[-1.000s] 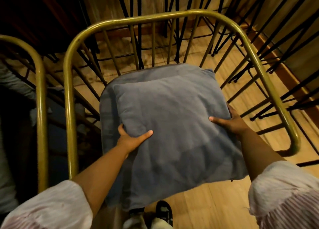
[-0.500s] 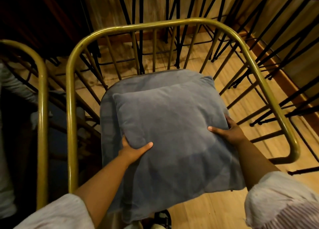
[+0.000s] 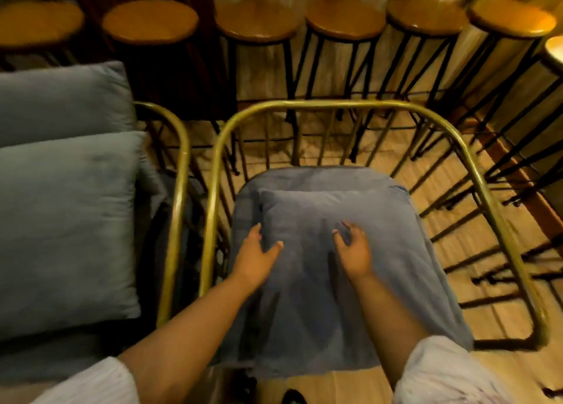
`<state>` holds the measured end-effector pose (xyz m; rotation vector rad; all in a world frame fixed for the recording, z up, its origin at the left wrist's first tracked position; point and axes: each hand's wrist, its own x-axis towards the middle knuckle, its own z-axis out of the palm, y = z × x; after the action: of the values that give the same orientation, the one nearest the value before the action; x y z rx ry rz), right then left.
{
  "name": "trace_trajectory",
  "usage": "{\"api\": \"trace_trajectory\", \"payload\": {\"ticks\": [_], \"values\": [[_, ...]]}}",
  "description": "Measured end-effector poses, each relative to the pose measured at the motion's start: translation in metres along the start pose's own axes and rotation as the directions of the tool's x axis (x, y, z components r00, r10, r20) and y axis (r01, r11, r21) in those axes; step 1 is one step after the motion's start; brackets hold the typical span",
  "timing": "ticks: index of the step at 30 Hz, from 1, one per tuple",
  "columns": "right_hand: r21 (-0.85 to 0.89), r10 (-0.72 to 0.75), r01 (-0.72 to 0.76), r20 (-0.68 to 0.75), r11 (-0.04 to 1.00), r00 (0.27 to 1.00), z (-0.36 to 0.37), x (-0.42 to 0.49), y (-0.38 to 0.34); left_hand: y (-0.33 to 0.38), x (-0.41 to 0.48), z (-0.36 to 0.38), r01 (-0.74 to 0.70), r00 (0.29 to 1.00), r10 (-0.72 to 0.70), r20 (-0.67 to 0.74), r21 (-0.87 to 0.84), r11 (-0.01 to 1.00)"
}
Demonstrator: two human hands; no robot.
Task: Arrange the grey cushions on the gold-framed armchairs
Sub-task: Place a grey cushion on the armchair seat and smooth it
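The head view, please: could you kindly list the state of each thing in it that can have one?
Small cushion: lying flat on the seat cushion, both hands on it.
Seat cushion: flat on the chair, front edge overhanging.
Chair frame: upright, around the seat.
Left hand: open, at the small cushion's left edge.
Right hand: fingers curled, pressing its top.
Neighbouring chair's cushions: stacked, untouched.
Stools: upright, in a row.

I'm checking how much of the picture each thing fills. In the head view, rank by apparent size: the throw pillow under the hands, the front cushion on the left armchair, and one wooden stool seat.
1. Front cushion on the left armchair, though nearness to the camera inflates it.
2. Throw pillow under the hands.
3. Wooden stool seat, smallest and farthest away.
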<state>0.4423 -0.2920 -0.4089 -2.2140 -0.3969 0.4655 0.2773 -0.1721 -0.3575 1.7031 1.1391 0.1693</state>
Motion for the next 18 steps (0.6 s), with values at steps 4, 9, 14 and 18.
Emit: {"api": "trace_trajectory", "payload": {"ticks": [4,9,14,18], "values": [[0.069,-0.149,0.137,0.223,0.988,0.963,0.058,-0.030,-0.089,0.007,-0.027,-0.091,-0.133,0.969,0.140,-0.203,0.050,0.990],[0.184,-0.289,0.236,0.362,0.954,0.886,0.139,-0.073,-0.190,-0.029,-0.032,-0.215,-0.109,0.913,0.141,-0.383,0.104,0.989],[0.268,-0.288,0.161,0.550,0.950,0.784,0.231,-0.110,-0.270,-0.094,-0.017,-0.345,0.023,0.830,0.006,-0.558,0.044,0.999],[0.267,-0.161,0.008,0.557,0.964,0.814,0.316,-0.108,-0.294,-0.166,0.005,-0.442,0.221,0.809,-0.122,-0.575,0.105,0.970]]}}
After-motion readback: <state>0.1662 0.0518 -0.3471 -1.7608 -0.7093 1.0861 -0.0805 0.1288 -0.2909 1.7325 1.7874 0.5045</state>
